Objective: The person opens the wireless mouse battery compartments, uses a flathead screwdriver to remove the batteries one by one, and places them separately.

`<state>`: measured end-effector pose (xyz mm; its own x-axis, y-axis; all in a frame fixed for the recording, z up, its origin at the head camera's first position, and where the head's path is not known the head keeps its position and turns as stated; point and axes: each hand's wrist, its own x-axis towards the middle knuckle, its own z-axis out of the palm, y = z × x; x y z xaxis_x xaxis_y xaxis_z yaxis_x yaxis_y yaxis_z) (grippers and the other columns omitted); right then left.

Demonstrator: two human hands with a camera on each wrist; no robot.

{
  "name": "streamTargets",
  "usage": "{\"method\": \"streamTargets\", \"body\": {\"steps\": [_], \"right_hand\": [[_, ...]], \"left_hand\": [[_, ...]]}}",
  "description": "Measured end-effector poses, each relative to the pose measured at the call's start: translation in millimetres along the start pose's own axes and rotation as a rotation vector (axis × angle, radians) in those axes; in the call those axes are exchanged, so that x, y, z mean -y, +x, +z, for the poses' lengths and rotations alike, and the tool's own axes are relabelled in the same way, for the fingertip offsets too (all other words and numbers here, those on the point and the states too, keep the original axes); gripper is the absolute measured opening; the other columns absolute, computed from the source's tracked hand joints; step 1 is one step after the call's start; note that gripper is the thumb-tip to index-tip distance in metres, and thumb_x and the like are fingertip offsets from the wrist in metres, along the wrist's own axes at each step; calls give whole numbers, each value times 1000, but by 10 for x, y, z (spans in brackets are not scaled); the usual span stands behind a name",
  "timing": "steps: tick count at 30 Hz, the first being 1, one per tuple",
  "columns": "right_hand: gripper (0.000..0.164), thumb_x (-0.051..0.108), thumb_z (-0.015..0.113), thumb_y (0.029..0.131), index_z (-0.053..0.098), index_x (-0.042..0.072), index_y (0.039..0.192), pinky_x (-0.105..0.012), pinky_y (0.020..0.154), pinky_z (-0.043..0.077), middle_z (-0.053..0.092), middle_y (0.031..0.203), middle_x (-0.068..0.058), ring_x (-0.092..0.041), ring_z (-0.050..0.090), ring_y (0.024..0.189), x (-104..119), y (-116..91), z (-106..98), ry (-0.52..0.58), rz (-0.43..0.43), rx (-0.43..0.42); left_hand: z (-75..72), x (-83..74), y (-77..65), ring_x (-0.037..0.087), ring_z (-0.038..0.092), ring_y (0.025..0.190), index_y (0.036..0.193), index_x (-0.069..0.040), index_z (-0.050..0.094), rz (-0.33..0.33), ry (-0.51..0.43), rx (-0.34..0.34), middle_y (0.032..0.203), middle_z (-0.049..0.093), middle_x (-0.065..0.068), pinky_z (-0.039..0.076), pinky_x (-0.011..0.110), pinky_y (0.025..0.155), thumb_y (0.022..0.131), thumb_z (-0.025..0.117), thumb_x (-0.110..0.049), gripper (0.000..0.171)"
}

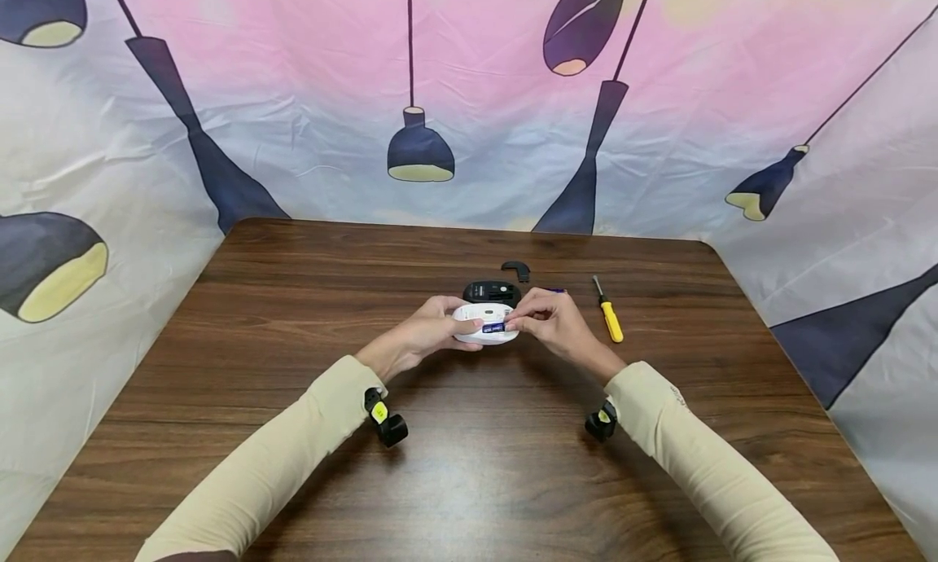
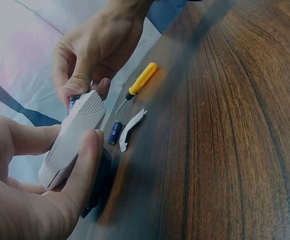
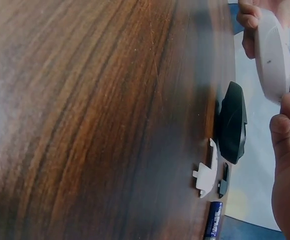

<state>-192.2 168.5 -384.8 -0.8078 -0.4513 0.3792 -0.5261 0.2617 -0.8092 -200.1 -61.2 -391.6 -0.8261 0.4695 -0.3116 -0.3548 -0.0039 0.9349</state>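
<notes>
My left hand (image 1: 428, 331) grips a white computer mouse (image 1: 475, 311) with its underside facing up. A blue battery (image 1: 493, 328) lies at the open slot in that underside. The fingertips of my right hand (image 1: 554, 322) pinch the battery's right end. In the left wrist view, the thumb and fingers of the right hand (image 2: 97, 55) meet at the battery (image 2: 73, 101) above the mouse's ribbed end. How deep the battery sits in the slot is hidden. In the right wrist view, the white mouse (image 3: 274, 60) shows its smooth outer shell.
Just behind the hands, a black mouse (image 1: 479, 290) lies underside up. Beyond it is a black curved cover (image 1: 517, 268). A yellow-handled screwdriver (image 1: 611, 320) lies to the right. A white cover (image 3: 208, 172) and a second blue battery (image 3: 213, 219) rest on the wooden table (image 1: 330, 277).
</notes>
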Motion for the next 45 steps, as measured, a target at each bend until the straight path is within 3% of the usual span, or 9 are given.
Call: {"method": "streamTargets", "body": {"steps": [9, 19, 25, 34, 40, 45], "right_hand": [[11, -6, 79, 84, 80, -4, 95, -19, 55, 44, 68, 92, -16, -18, 54, 69, -239, -19, 0, -28, -9, -5], [8, 5, 79, 88, 82, 6, 95, -22, 56, 47, 68, 92, -3, -16, 56, 73, -179, -6, 17, -150, -12, 37], [8, 4, 76, 90, 80, 4, 97, -23, 57, 48, 67, 95, -2, -14, 55, 73, -141, 2, -4, -234, 0, 79], [8, 5, 76, 91, 80, 6, 98, -26, 59, 52, 69, 96, -2, -13, 58, 76, -123, 10, -53, -274, 4, 92], [5, 5, 74, 93, 77, 6, 95, -30, 55, 55, 72, 90, -4, -21, 62, 67, -97, 11, -93, -284, 25, 108], [8, 2, 73, 92, 77, 4, 99, -27, 55, 57, 74, 89, -8, -30, 67, 68, -94, 13, -119, -261, 65, 126]], "left_hand": [[0, -29, -14, 24, 63, 98, 141, 15, 38, -18, 3, -27, 132, 49, 28, 61, 31, 89, 101, 54, 4, 45], [-8, 9, -30, 22, 65, 92, 138, 17, 40, -19, -15, -37, 126, 52, 26, 62, 31, 88, 100, 55, 4, 43], [15, 32, -28, 20, 65, 89, 136, 19, 42, -8, -11, -57, 121, 53, 24, 62, 32, 87, 100, 56, 4, 41], [22, 43, 4, 22, 65, 91, 137, 18, 41, -10, -6, -75, 123, 52, 25, 62, 31, 87, 100, 57, 4, 43], [14, 42, -4, 21, 65, 89, 138, 18, 40, -18, 2, -98, 123, 53, 26, 62, 30, 85, 99, 58, 4, 45], [4, 60, 1, 21, 66, 88, 138, 18, 40, -13, 1, -100, 123, 53, 27, 62, 30, 85, 99, 58, 4, 46]]}}
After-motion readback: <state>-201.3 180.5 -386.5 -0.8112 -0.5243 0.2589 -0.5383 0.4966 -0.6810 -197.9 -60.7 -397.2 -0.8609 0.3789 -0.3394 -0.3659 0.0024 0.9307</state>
